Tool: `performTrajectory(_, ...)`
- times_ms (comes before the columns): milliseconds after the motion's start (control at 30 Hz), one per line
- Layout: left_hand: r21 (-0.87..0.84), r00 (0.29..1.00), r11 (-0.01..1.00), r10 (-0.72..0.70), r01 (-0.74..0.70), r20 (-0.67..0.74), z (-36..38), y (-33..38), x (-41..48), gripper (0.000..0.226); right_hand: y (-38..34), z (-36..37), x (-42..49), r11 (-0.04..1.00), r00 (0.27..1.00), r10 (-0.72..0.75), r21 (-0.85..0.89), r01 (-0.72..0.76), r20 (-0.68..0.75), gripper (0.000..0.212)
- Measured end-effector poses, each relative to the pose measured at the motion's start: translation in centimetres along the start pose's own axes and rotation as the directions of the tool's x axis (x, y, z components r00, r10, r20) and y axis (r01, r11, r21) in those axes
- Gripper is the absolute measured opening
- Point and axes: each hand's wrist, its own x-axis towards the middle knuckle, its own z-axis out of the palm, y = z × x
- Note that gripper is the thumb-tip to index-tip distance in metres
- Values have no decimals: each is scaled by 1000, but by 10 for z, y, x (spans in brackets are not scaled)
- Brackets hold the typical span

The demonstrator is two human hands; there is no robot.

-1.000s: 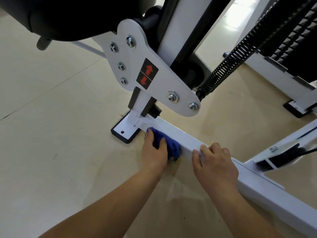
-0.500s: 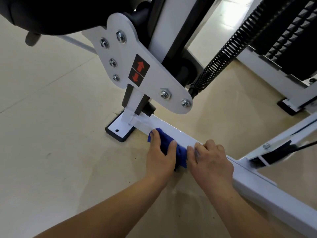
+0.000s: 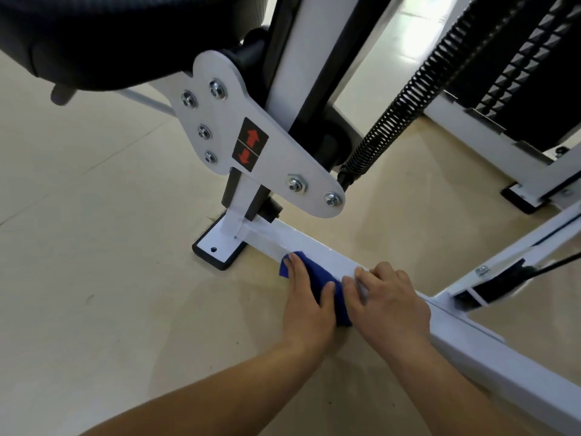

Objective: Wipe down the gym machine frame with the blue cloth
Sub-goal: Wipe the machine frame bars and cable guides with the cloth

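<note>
Low over the beige floor, the left hand curls its fingers over the bunched blue cloth and presses it to the near side of the white frame bar. The right hand, close beside the cloth, hooks bent fingers over the bar's top edge. Farther left the bar ends at a black-edged foot plate, and beyond it a white pivot plate bears red arrows, with a black coil spring rising far right.

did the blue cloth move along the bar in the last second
Yes. The blue cloth slid along the white bar, away from the foot plate and up against the right hand.
</note>
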Motion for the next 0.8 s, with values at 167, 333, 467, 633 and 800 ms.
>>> performTrajectory(167,-100,993,991,-100,94,-61,-22,-9,28,75,27,-14,-14,946,978,-54,323,-14,202,49)
performTrajectory(333,-206,960,947,-268,246,-85,6,5,14,58,80,-21,-61,976,981,-132,156,154,-145,16)
performTrajectory(467,-227,962,943,-203,242,180,92,30,-63,41,126,-21,-80,997,994,-63,28,66,-90,29)
performTrajectory(633,-262,951,917,-267,301,158,99,42,-62,29,171,-29,-91,987,981,147,76,-138,-124,16)
performTrajectory(800,-247,958,926,-285,285,34,79,51,-61,31,184,-37,-96,985,986,162,69,-159,-33,22)
